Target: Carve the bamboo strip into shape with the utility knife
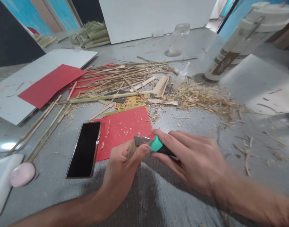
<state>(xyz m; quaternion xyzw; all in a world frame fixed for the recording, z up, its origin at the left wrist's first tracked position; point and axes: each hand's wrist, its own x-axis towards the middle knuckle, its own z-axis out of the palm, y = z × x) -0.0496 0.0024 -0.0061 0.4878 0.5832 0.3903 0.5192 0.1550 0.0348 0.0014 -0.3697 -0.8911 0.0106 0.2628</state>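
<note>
Teal and black, the utility knife (156, 145) sits in the right hand (194, 154), fingers curled round its handle and the index finger laid forward along it. The left hand (122, 167) pinches a small tan strip (131, 148) between thumb and bent fingers, above the near right corner of the red sheet (125, 129), towards the grey desk's (54, 186) near edge, which is out of view. The blade (148, 141) lies close by the left thumb; whether it bites is too blurred to tell. Good work here would mean short, shallow strokes, the thumb drawn back behind the cutting edge and the strip braced so that it cannot twist. The phone (84, 149), by the sheet's left edge, is best left clear of any slip. Beyond the sheet's far edge lies yellow sandpaper packaging (132, 102), perhaps useful for smoothing; past it, loose dry stalks (125, 74) spread towards the desk's far edge, where a glass jar (179, 39) stands.
</note>
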